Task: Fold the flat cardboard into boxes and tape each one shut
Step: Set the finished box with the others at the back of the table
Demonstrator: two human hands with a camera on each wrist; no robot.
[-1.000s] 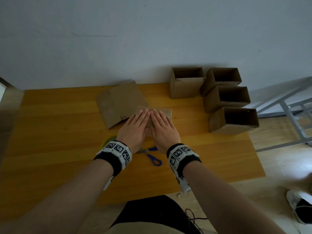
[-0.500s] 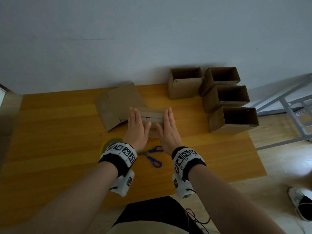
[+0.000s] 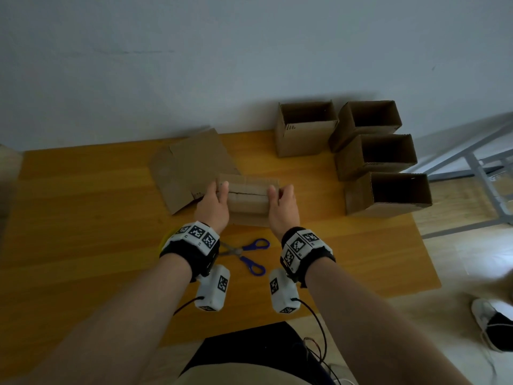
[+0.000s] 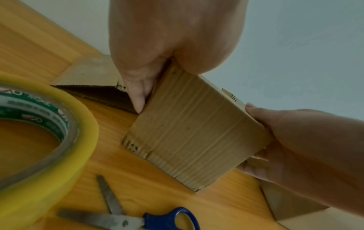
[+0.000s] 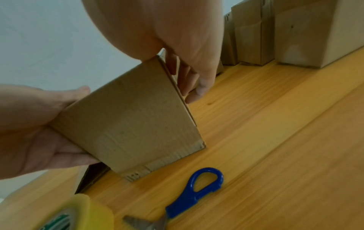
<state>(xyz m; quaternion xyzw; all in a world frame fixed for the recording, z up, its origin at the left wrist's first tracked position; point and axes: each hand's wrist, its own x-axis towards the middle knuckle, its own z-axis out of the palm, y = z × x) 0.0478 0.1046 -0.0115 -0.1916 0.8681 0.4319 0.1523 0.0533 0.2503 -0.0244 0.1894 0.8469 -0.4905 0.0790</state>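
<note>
The box [image 3: 248,200] stood at the centre of the head view on the desk [image 3: 83,245], with its top flaps folded down and a thin seam running across between them. The left hand [image 3: 212,207] and the right hand [image 3: 281,208] were pressed on its two ends, the fingers [image 3: 223,187] curled over the top edges and clamped on the cardboard, so both hands gripped the box. The step in hand seemed to be closing the flaps before taping. To do it well, the squeeze should stay even from both sides, so that the flaps meet along the seam without a gap or overlap; too much force could buckle the thin walls. One hand would then have to keep the flaps down while the other goes for the tape roll [image 4: 39,132], which lay at the lower left, near the scissors [image 3: 244,255] just below the box. The flat cardboard [image 3: 188,168] waited at the upper left, partly under the box. Four open boxes [image 3: 374,151] stood at the upper right, so more work remained.
</note>
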